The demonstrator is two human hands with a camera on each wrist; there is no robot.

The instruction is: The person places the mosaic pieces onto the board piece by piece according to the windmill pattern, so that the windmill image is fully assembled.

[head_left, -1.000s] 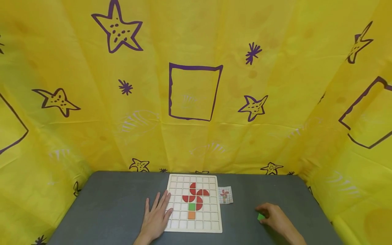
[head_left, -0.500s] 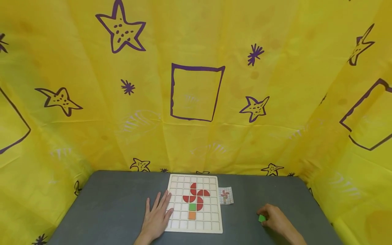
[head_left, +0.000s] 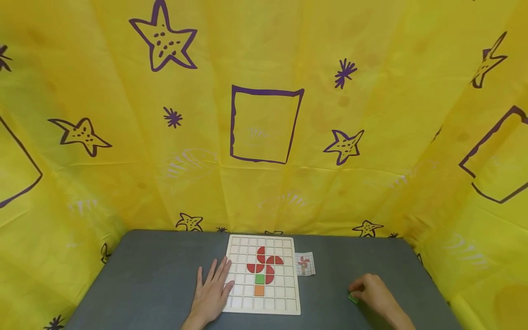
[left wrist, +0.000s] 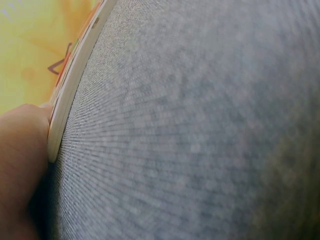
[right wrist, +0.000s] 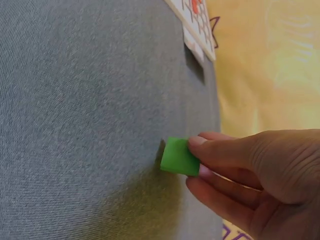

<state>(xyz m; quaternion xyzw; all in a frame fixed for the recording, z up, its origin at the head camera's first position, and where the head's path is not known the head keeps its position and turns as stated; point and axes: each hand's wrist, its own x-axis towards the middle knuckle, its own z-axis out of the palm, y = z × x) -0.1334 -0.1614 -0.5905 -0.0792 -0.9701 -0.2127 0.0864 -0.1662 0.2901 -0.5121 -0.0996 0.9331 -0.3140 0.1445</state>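
Note:
In the head view a white grid board (head_left: 284, 293) lies on the dark grey table. Several red quarter-round tiles (head_left: 270, 273) form a pinwheel on it, with a green square tile (head_left: 260, 278) and an orange square tile (head_left: 259, 290) below. My left hand (head_left: 211, 293) lies flat with spread fingers, its fingertips and thumb on the board's left edge. To the right of the board, my right hand (head_left: 374, 295) pinches a loose green square tile (right wrist: 179, 156) between thumb and fingers, close over the table in the right wrist view.
A small printed card (head_left: 305, 264) showing a similar pinwheel pattern lies against the board's right edge. Yellow cloth (head_left: 264, 192) with purple drawings hangs behind and along both sides of the grey table (head_left: 152, 275).
The green tile in my right hand has turned and now shows less of its face in the head view. That hand has shifted slightly right; my left hand stays on the board.

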